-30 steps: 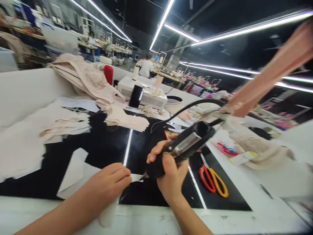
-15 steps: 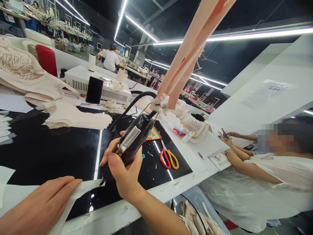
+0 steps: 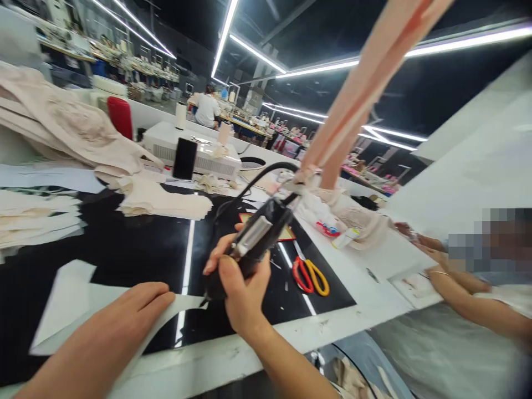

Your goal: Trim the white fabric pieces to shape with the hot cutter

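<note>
My right hand (image 3: 245,282) is wrapped round a black handheld power tool (image 3: 260,233) with a silver plate and a dark cable at its top. The tool's lower tip meets the edge of a pale fabric piece (image 3: 189,302) on the black board (image 3: 137,244). Flat on that fabric lies my left hand (image 3: 124,316), its fingers extended close together and pointing at the tool. Peach fabric strips (image 3: 353,100) hang down to the cable end of the tool.
Scissors (image 3: 310,274) with red and yellow handles lie right of the tool. Cut fabric stacks (image 3: 166,205) and a phone (image 3: 185,159) are beyond my hands. A seated person (image 3: 482,299) is at the right. A tub (image 3: 374,354) of fabric stands below the table edge.
The view has swung left, so the scene sits further right. More of the pale fabric now shows left of my left hand. My right hand still holds the tool at the fabric's end.
</note>
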Tool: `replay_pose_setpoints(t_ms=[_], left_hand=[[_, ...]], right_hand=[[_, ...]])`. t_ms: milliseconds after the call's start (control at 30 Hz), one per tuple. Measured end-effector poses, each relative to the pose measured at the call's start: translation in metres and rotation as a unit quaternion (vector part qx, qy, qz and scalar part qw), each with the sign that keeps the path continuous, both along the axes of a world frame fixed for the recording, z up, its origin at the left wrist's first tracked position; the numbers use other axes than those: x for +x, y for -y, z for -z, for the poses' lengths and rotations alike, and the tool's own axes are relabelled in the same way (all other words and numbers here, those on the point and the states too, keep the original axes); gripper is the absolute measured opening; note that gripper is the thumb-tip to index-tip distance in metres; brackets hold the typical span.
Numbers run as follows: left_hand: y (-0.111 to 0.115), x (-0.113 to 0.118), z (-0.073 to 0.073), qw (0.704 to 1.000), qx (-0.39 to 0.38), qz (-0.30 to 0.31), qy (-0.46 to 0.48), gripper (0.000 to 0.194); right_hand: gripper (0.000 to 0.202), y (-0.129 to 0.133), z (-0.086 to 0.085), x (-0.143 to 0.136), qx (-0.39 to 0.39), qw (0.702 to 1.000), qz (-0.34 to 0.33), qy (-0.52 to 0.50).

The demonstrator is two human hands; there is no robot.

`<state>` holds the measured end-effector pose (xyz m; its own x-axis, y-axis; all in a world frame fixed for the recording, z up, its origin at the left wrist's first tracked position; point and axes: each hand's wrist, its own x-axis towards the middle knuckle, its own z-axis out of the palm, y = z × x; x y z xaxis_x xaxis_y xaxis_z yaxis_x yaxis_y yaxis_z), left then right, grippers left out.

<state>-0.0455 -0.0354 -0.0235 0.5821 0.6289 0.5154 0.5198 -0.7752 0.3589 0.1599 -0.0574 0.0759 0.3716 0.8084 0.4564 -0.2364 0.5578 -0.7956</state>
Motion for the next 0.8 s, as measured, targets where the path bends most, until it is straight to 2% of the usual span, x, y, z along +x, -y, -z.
replay_pose_setpoints(t_ms=[67,133,233,400,567,800], left_hand=[[0.006,0.006,-0.013,0.997,0.045,0.017,-0.061,0.057],[0.009,0.011,-0.024,0.993,0.055,0.012,-0.100,0.052],[0.013,0.014,-0.031,0.991,0.053,-0.003,-0.121,0.046],[0.021,0.014,-0.032,0.993,0.039,-0.009,-0.115,0.041],[0.024,0.019,-0.029,0.991,0.051,-0.024,-0.125,0.026],[0.028,0.018,-0.030,0.992,0.006,-0.015,-0.129,0.023]], right_hand=[[0.035,0.003,0.003,0.003,0.014,1.000,0.014,0.007],[0.036,0.004,0.006,0.006,0.015,1.000,0.016,0.010],[0.036,0.005,0.009,0.010,0.019,0.999,0.010,0.025],[0.035,0.010,0.007,0.012,0.021,0.999,0.016,0.036],[0.034,0.011,0.007,0.012,0.022,0.999,0.015,0.045],[0.033,0.015,0.006,0.010,0.013,0.999,0.010,0.041]])
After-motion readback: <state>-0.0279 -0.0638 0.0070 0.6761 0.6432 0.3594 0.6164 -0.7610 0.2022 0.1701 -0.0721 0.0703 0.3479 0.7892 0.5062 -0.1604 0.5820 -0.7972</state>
